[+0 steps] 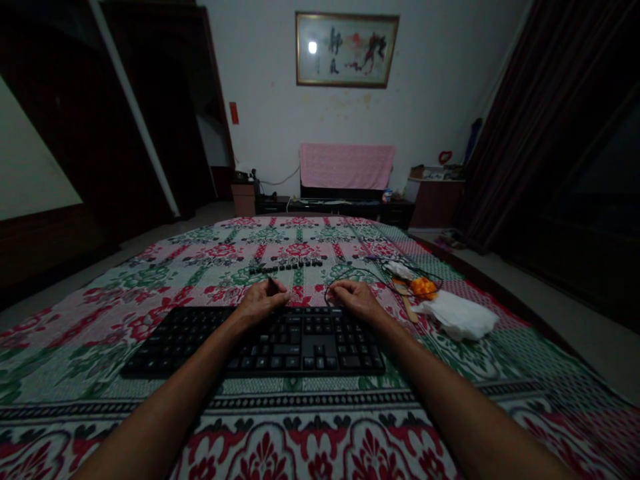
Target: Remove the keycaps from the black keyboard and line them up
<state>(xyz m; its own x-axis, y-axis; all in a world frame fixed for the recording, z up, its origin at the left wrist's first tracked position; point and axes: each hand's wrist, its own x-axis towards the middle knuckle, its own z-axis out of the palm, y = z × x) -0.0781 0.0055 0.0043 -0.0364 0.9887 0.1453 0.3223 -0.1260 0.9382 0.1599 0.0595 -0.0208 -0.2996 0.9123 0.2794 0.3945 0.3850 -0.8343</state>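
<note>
A black keyboard [280, 341] lies on a red, green and white patterned bedspread [320, 427]. My left hand [261, 300] rests at the keyboard's far edge, fingers curled around a thin dark tool that sticks up from it. My right hand [356, 297] sits at the same far edge to the right, fingers curled down; what it grips, if anything, is hidden. A row of loose black keycaps [286, 266] lies on the bedspread beyond the hands. A black cable [350, 272] loops from near my right hand.
To the right lie a white cloth [457, 315], an orange object [423, 287] and a wooden stick [407, 305]. Beyond the bed stand a low cabinet with a pink cloth [346, 165] and a framed picture [347, 49]. Dark curtains hang right.
</note>
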